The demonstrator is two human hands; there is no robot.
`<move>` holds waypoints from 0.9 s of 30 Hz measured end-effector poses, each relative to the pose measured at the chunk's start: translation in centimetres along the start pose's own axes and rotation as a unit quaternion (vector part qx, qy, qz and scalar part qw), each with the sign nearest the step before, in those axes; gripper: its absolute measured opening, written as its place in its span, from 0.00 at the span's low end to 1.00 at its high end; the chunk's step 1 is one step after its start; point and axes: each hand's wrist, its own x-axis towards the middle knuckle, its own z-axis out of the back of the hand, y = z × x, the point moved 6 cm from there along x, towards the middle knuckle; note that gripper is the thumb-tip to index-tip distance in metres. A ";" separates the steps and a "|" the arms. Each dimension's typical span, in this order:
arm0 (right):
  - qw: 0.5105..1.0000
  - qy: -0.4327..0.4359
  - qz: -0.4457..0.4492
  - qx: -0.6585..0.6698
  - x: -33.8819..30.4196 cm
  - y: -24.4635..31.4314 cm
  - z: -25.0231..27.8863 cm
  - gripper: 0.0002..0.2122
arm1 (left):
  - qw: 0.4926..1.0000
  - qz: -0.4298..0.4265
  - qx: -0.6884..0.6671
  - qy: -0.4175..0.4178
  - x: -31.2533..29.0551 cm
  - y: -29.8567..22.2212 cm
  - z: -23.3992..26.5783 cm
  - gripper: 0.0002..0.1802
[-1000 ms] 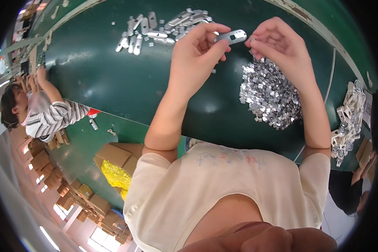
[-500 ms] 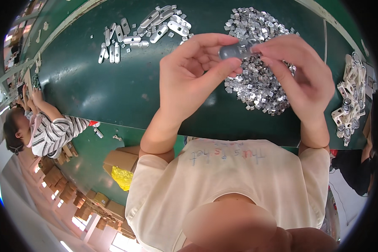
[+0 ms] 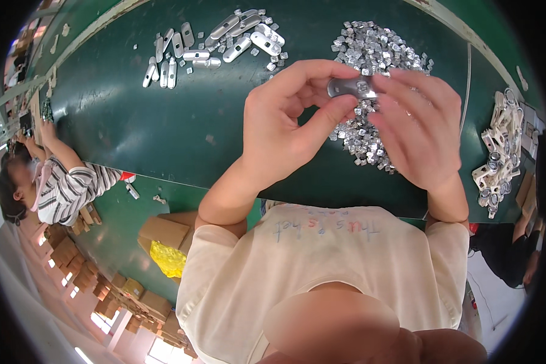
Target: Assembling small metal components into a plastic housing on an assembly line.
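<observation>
The left hand point(image 3: 282, 124) is grasping a silver plate point(image 3: 341, 88) by its rounded end between thumb and fingers, holding it above the bench point(image 3: 164, 127). The right hand point(image 3: 421, 130) is hovering with bent fingers at the plate's other end; it is blurring, so whether it is pinching anything cannot be told. Below both hands a pile of small square pieces point(image 3: 376, 51) is glinting. Farther left, more silver plates point(image 3: 223, 27) are lying among loose squares, while cream ringed parts point(image 3: 497, 155) are resting at the far right.
</observation>
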 end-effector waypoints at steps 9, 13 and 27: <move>0.824 -0.008 -0.494 -0.278 -17.4 -21.8 19.3 0.16 | 0.996 0.044 0.065 -0.040 -0.4 0.7 -1.0 0.16; 0.749 0.133 -0.622 -0.188 -26.2 -28.0 20.9 0.27 | 0.997 0.040 0.068 -0.011 -0.2 1.1 -1.8 0.15; 0.860 -0.088 -0.496 0.075 -14.3 -19.2 14.1 0.18 | 0.998 0.051 0.035 0.000 0.1 1.9 -1.7 0.15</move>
